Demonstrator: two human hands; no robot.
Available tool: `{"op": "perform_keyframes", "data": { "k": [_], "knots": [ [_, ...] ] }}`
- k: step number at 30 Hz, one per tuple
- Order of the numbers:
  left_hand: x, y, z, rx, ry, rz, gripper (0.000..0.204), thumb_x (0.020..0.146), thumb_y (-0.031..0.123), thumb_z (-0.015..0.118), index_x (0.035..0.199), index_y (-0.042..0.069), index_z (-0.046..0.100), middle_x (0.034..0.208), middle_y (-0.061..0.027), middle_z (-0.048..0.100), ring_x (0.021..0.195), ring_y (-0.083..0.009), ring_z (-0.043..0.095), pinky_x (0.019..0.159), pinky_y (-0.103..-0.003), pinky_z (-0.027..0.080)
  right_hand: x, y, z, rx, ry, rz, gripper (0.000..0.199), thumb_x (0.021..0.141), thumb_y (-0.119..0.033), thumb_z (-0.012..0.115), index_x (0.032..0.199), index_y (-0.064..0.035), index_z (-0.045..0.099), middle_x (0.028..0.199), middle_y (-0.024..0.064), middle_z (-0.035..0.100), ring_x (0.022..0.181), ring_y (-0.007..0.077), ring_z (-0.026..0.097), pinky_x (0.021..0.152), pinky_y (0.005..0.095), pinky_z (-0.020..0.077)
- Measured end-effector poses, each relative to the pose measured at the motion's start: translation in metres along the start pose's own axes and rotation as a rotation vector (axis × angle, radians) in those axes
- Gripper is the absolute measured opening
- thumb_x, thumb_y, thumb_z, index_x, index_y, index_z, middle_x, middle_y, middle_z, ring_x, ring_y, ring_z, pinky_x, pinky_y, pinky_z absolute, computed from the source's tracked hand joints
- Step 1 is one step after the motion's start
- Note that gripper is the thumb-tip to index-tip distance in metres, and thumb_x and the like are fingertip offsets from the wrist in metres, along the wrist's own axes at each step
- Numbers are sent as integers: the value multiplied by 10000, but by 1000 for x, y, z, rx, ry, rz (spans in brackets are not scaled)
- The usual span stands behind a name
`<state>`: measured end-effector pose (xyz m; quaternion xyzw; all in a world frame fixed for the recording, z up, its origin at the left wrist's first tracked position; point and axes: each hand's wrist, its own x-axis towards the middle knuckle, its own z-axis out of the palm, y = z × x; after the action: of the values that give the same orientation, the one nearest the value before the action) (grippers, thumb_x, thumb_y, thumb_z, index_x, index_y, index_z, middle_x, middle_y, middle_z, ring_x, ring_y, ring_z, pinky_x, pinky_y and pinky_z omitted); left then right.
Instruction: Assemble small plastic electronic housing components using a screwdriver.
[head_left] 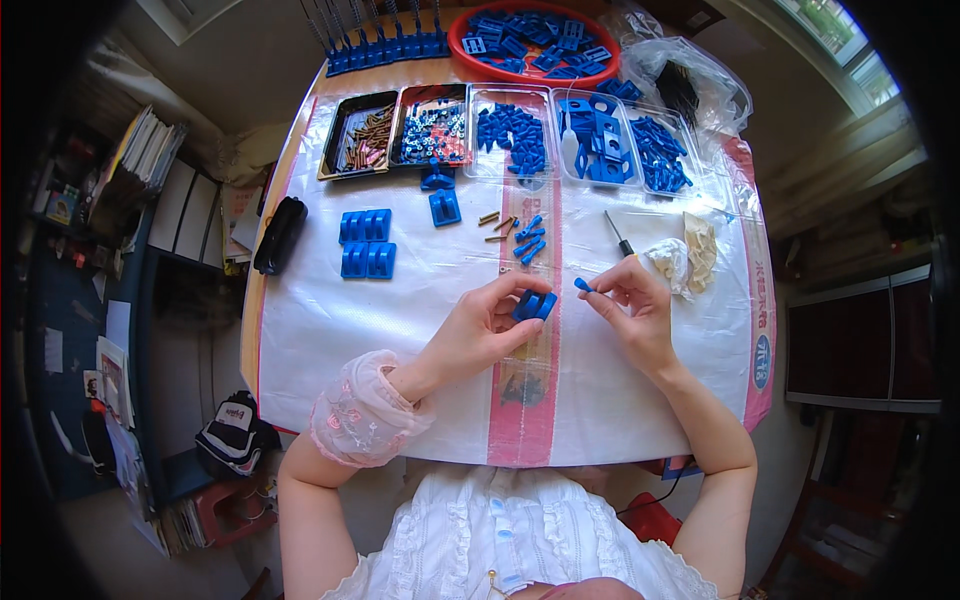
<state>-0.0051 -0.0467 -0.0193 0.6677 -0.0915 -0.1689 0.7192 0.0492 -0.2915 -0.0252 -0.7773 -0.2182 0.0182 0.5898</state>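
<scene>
Over a desk [425,74] covered by a white plastic sheet [400,310], your left hand [500,318] has its grip closed around a blue ridged block [535,305], held up near the sheet's pink stripe. Just to the right, your right hand [632,308] pinches a small blue peg [583,285] between thumb and fingertips; peg and block are apart, so that pairing looks not yet made.

The work appears partway along. Left of your hands, matching ridged blocks [367,260] sit in neat rows and may be finished, though their inner fittings are too small to judge. Two more blue pieces [444,208] lie below the trays [360,175].

Plenty seems left: a few brass screws [489,217] and a cluster of loose blue pegs [528,240] lie ahead of you, the trays behind them carry many more small parts, and the red basin [520,78] at the far edge is heaped with flat blue plates [545,60]. The screwdriver [625,246] rests beyond your right hand, out of either grip, beside crumpled paper [672,265].
</scene>
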Motion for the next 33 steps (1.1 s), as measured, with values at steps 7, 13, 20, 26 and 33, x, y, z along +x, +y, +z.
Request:
{"op": "perform_keyframes", "data": {
  "k": [7,13,20,26,33],
  "knots": [
    [1,-4,-3,-50,-2,-6,440,959,3,616,1369,48,462,1163,-40,588,998,-85,608,827,-233,532,1,-11,3,377,-108,147,390,926,51,642,1309,-11,600,914,65,673,759,104,651,639,229,494],
    [1,-6,-5,-124,-26,-45,423,967,23,609,1352,62,439,1164,-49,587,1037,-91,597,872,-249,511,-4,-15,-2,404,-132,168,325,983,3,558,1306,1,591,880,80,663,675,115,649,619,239,505],
    [3,-6,-7,-171,-66,-60,379,974,35,609,1332,45,482,1170,-41,605,1064,-99,611,910,-257,504,0,-8,-5,495,-119,194,232,978,-77,610,1190,-38,525,914,105,702,716,126,660,592,228,469],
    [2,-6,-9,-133,-111,-59,412,983,66,625,1380,21,524,1224,-45,639,1103,-108,620,937,-267,513,-1,-5,1,380,-74,183,225,966,-43,630,1152,-72,509,976,161,740,737,132,666,576,217,464],
    [1,-1,-5,-161,-157,-101,425,983,46,624,1397,1,540,1239,-61,650,1134,-127,629,975,-276,510,-9,-14,8,336,-5,146,172,891,18,728,1033,-18,637,969,89,729,827,103,675,638,221,508]
  ]
}}
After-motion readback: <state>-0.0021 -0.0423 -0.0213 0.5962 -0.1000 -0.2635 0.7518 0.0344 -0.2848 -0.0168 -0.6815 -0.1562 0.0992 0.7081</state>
